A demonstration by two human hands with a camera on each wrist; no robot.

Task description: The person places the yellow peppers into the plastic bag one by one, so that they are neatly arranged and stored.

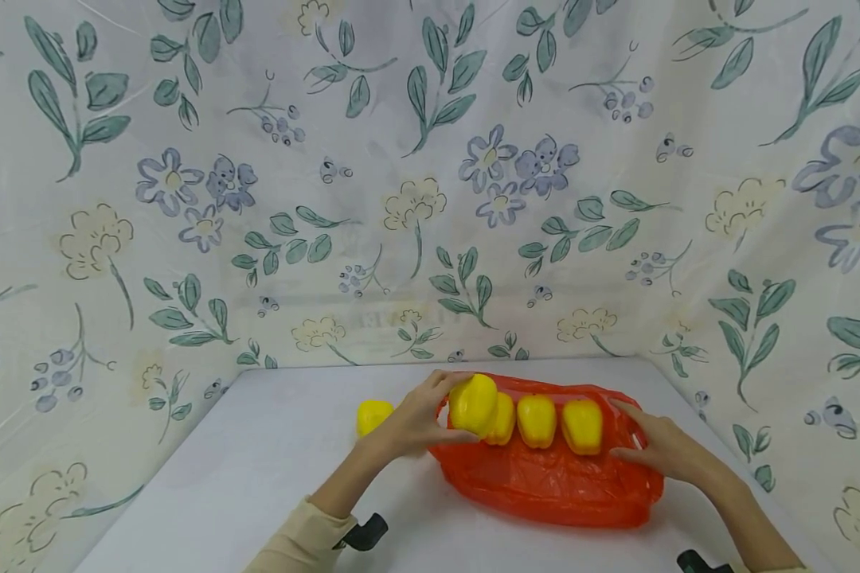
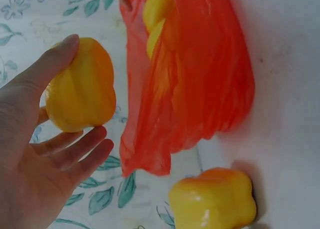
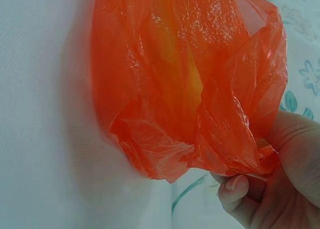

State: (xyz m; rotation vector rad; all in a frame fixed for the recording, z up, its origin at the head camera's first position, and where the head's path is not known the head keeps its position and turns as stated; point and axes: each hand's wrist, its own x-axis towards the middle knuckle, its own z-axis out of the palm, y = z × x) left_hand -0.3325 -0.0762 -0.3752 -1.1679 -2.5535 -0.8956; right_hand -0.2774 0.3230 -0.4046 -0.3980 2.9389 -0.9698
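Note:
My left hand [image 1: 417, 419] holds a yellow bell pepper [image 1: 474, 405] between thumb and fingers at the left end of a red plastic bag [image 1: 545, 495]. The left wrist view shows this pepper [image 2: 82, 86] raised beside the bag. Several more yellow peppers [image 1: 536, 422] sit in a row in the bag's open mouth. At the bag's right end my right hand [image 1: 661, 447] pinches its rim; the right wrist view shows the crumpled plastic [image 3: 225, 134] between thumb and fingers. Another yellow pepper [image 2: 215, 199] lies on the table outside the bag, partly behind my left arm in the head view.
A white table [image 1: 272, 446] lies under the bag. Cloth with leaf and flower prints [image 1: 373, 199] hangs behind the table and along its sides. Dark devices [image 1: 365, 532] are worn near both wrists.

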